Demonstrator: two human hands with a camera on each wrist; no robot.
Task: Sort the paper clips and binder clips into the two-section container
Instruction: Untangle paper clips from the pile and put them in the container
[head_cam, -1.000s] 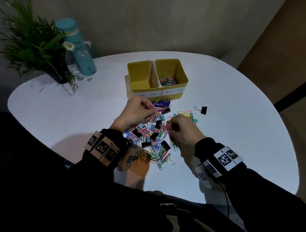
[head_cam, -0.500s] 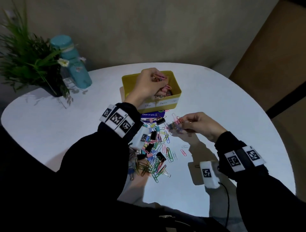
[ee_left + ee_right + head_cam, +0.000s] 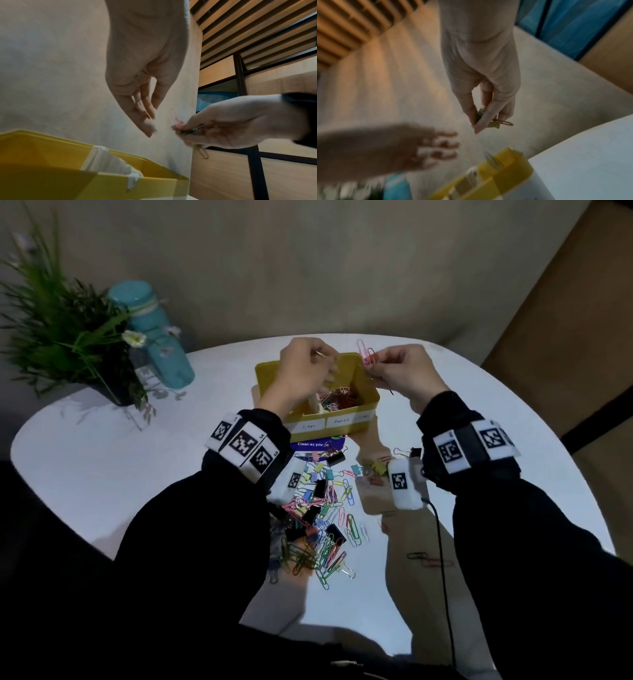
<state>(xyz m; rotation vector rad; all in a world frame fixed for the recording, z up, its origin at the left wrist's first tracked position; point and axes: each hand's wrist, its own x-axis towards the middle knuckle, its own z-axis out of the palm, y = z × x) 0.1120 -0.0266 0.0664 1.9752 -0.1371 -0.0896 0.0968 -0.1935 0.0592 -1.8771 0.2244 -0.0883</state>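
Note:
The yellow two-section container (image 3: 370,402) stands at the table's far middle, its right section holding several coloured paper clips (image 3: 339,400). My left hand (image 3: 322,368) hovers over it with fingers nearly straight, pointing down and holding nothing (image 3: 150,121). My right hand (image 3: 373,364) is raised beside the container's far right corner and pinches a small bunch of paper clips (image 3: 365,354), pink ones sticking up. In the right wrist view green and yellow clips show between its fingertips (image 3: 481,119). A mixed pile of paper clips and black binder clips (image 3: 325,518) lies near me.
A teal bottle (image 3: 157,337) and a potted plant (image 3: 68,337) stand at the far left. A blue card (image 3: 315,444) lies under the container's front. A lone binder clip (image 3: 412,453) sits right of the pile. A cable (image 3: 442,542) hangs from my right wrist.
My left hand has stayed over the container and no longer holds its pink clips. My right hand rose from above the pile to the container's right side, carrying its clips.

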